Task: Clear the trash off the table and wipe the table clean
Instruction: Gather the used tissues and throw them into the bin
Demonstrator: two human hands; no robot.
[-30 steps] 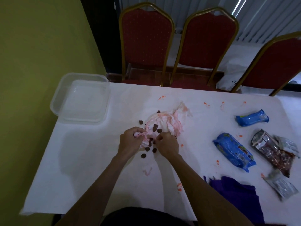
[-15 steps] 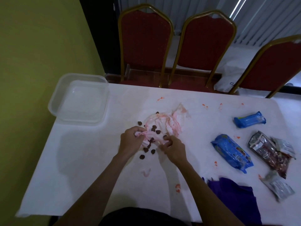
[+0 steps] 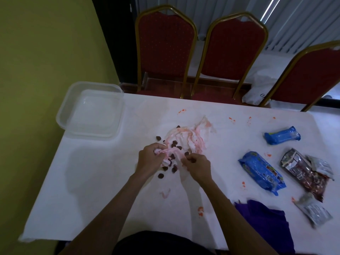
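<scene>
A crumpled white tissue stained pink-red (image 3: 185, 139) lies in the middle of the white table (image 3: 95, 181), with several small dark brown pieces (image 3: 161, 175) on and around it. My left hand (image 3: 150, 159) grips the tissue's near left edge, bunching it. Just to the right, my right hand (image 3: 197, 167) pinches one dark piece between its fingertips at the tissue's near edge. Orange-red smears (image 3: 200, 211) dot the tabletop.
A clear plastic container (image 3: 90, 109) sits at the table's far left corner. Two blue wrappers (image 3: 262, 173) (image 3: 282, 135), a silver-brown packet (image 3: 305, 172) and a grey sachet (image 3: 312, 211) lie at right. A purple cloth (image 3: 266, 223) lies near right. Three red chairs (image 3: 166, 46) stand behind.
My right hand has slid a little right and away from the left hand, and its fingertips have closed on a dark piece. My left hand still holds the bunched tissue edge.
</scene>
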